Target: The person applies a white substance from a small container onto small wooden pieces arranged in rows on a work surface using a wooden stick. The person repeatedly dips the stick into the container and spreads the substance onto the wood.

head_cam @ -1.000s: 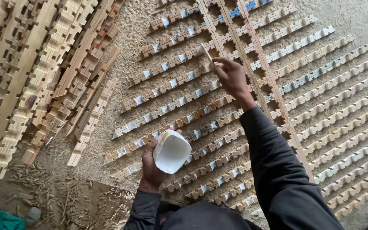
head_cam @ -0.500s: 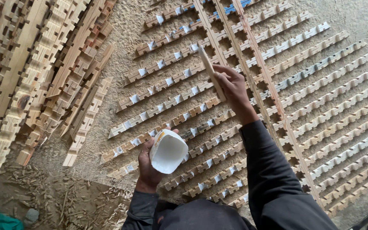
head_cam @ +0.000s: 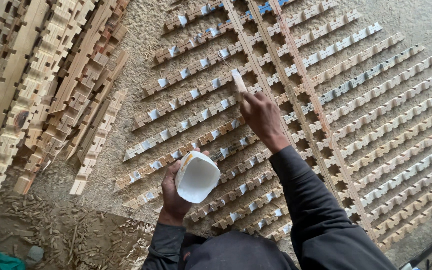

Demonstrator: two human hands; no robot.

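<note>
Since half a second ago, the right hand (head_cam: 260,116) has drawn nearer the body and lowered its flat wooden stick (head_cam: 238,81), whose white-coated tip now rests on a notched wooden strip (head_cam: 196,92) in the grid laid on the sawdust floor (head_cam: 141,30).

Seen from the head camera, that hand is clenched around the stick. The left hand (head_cam: 173,192) grips a small white tub (head_cam: 196,177) of white paste, tilted, just above the nearer strips. Stacked notched boards (head_cam: 41,85) lie to the left, with wood chips (head_cam: 71,232) below them.
</note>
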